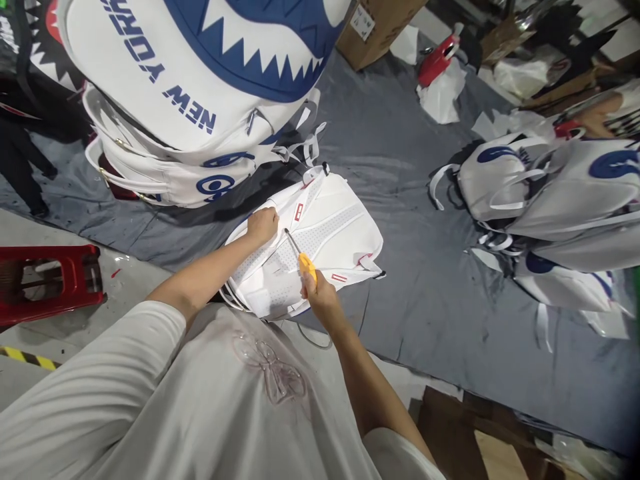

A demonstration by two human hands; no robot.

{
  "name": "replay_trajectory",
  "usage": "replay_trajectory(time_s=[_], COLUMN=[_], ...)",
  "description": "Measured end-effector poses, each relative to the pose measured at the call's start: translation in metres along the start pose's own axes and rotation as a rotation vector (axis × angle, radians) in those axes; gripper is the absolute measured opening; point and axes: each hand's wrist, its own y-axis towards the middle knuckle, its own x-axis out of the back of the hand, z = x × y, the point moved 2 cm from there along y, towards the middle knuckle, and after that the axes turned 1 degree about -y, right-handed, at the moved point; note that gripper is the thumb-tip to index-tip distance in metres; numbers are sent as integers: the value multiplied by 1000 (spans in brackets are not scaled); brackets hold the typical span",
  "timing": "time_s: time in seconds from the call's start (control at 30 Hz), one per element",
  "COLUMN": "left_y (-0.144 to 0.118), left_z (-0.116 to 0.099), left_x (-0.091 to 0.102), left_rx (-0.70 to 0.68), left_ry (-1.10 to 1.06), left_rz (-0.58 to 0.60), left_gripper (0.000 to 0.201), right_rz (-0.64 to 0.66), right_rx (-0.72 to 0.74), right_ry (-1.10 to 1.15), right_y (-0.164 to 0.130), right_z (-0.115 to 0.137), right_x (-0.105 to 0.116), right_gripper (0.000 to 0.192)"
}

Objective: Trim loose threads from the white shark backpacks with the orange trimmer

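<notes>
Right hand point(320, 293) clasps an orange-handled screwdriver point(299, 253) over the flat white mesh-backed backpack point(320, 247)
Left hand point(262, 225), fisted, pins that backpack's upper edge, seemingly steadying it; the backpack lies on grey floor cloth point(410, 267), just below the stacked white-and-blue shark-mouth bags point(200, 73)

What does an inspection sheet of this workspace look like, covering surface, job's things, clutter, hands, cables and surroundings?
Surface: grey fabric sheet spread over a concrete floor.
Job's things: white mesh-backed backpack lying back-panel up; yellow-handled metal tool with its tip over the backpack.
Clutter: pile of white and blue backpacks at upper left, more white backpacks at right, loose white straps, crumpled white plastic bag.
Hands: left hand presses on the backpack; right hand grips the tool.
Cables: nothing seen.
Surroundings: red plastic stool at left, brown cardboard boxes at top.
</notes>
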Motion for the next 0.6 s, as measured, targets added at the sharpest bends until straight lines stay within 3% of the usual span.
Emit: replay_trajectory(time_s=[0.37,0.47,0.57,0.6], left_y=[-2,-35,-85,-100], left_z=[-4,-4,7,13], left_x=[9,14,10,6], left_rx=[30,-103,-260,-279], left_ry=[-47,38,195,245], left_rz=[61,45,116,125], left_gripper=[20,35,82,89], right_rz=[-15,-23,-86,-115], right_rx=[1,35,32,22], right_ry=[25,107,201,208], right_y=[4,0,-4,-3], right_z=[-1,-5,-15,-18], right_x=[0,6,22,30], right_gripper=[39,41,43,44])
